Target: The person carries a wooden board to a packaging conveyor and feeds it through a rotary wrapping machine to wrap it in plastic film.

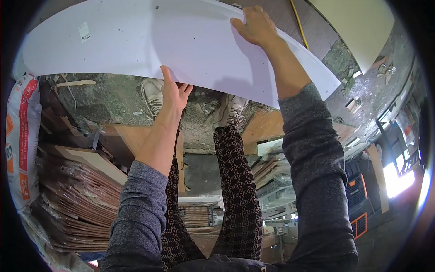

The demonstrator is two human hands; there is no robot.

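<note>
White laminated panel (pixel 192 59) lies crosswise in front of the person, beyond and partly over the toes of the sneakers (pixel 153 95); whether any edge rests on the littered floor (pixel 113 97), cannot tell.

Left hand (pixel 176 92): closed on the near long edge, thumb up against the white face, fingers curling out of sight beneath. Right hand (pixel 257 28): closed over the far long edge toward the panel's right end, thumb flat on the face, fingers beyond the rim. Holding opposite edges probably steadies the panel against tipping and shares its weight; the offset between hands likely gives control over its angle. Feet stand apart, presumably for balance.

Panel appearance: long, narrow, smooth, matt white, with broad greyish shadows across it. Small dark spots are scattered over the face; holes or marks, cannot tell. A printed label (pixel 84 31) sits near the left end. Right end finishes in a squared corner. The bowed outline is probably lens distortion.
</note>
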